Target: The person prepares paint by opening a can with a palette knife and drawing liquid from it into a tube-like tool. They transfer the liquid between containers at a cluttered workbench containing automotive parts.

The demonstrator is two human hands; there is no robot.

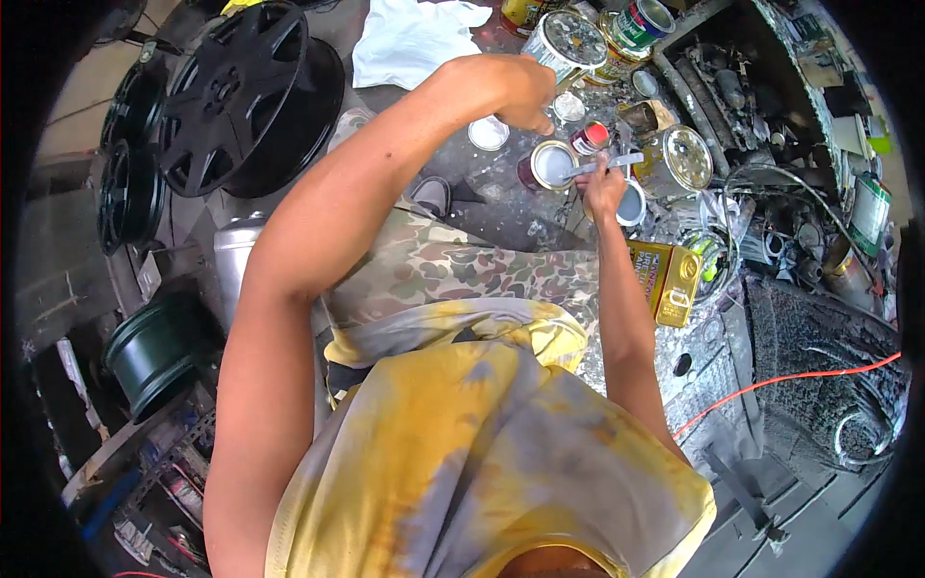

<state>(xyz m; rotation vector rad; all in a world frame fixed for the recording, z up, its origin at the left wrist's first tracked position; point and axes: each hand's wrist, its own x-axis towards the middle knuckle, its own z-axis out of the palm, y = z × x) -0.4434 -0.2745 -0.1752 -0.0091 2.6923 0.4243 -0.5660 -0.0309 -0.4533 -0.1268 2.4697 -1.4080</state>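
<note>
My right hand (604, 190) grips a flat grey stirring stick (626, 161) in closed fingers. The stick's far end reaches over the mouth of a small open can (552, 166) of light grey paint; whether it dips in, I cannot tell. My left hand (530, 94) hangs above and just left of that can, palm turned down. Its fingers are mostly hidden, so any hold is unclear. Behind it a larger paint can (575, 40) with a stained top stands close by. A small red-topped can (595, 135) sits between my hands. Near my right wrist is a container of bluish-grey liquid (631, 203).
Black wheel rims (226, 96) stand at the left, near a silver tank (237, 255). A white cloth (414, 39) lies at the far side. Right of my forearm stands a gold rectangular tin (677, 289). A stained can (687, 159), cables and an orange hose (771, 382) crowd the right.
</note>
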